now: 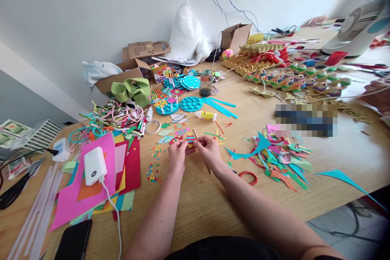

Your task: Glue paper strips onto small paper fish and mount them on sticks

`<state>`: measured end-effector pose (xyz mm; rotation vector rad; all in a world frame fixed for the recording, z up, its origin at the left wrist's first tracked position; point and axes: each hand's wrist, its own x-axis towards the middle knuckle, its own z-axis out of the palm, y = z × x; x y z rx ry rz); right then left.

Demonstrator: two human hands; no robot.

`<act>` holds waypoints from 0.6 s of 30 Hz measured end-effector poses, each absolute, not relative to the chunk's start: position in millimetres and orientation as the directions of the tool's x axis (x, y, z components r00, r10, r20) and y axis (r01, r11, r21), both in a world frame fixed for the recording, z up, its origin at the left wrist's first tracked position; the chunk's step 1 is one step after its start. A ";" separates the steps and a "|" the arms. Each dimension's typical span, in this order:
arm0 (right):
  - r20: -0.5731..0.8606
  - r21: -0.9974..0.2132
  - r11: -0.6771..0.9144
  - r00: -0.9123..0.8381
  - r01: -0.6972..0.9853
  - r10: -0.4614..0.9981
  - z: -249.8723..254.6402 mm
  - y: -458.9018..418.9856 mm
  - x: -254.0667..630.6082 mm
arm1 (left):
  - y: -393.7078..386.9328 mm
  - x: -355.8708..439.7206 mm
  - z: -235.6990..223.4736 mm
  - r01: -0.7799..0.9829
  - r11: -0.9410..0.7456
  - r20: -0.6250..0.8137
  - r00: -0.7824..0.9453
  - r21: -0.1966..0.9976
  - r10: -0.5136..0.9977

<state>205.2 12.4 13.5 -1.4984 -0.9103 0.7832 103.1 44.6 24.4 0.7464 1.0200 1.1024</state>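
Note:
Between my two hands is a small paper fish (190,139) with red, blue and yellow stripes, partly covered by the fingers. My left hand (178,153) pinches its left side, and the fingers of my right hand (209,151) are closed at its right side. A thin wooden stick (195,133) shows just behind the right fingers. Just beyond the hands lie several decorated paper fish (166,132) and a glue bottle (207,115) on its side. Red-handled scissors (248,178) rest by my right forearm, and coloured paper dots (153,174) are scattered left of my left hand.
Coloured paper sheets (128,170) carry a white power bank (95,165) at left. Paper scraps (283,154) heap at right. Behind stand a glass jar (206,83), painted egg cartons (295,79) and a white fan (359,28). Another person's hand (376,93) is at the right edge.

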 end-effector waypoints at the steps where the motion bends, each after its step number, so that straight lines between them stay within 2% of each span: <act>1: 0.016 -0.992 -0.046 0.471 0.119 0.882 12.9 12.5 205.3 | 44.4 103.4 24.4 -0.353 0.303 -0.281 0.113 0.885 0.953; 18: 0.024 -0.978 -0.077 0.475 0.192 0.880 14.5 11.7 206.3 | 42.9 102.7 24.8 -0.361 0.340 -0.292 0.182 0.868 0.939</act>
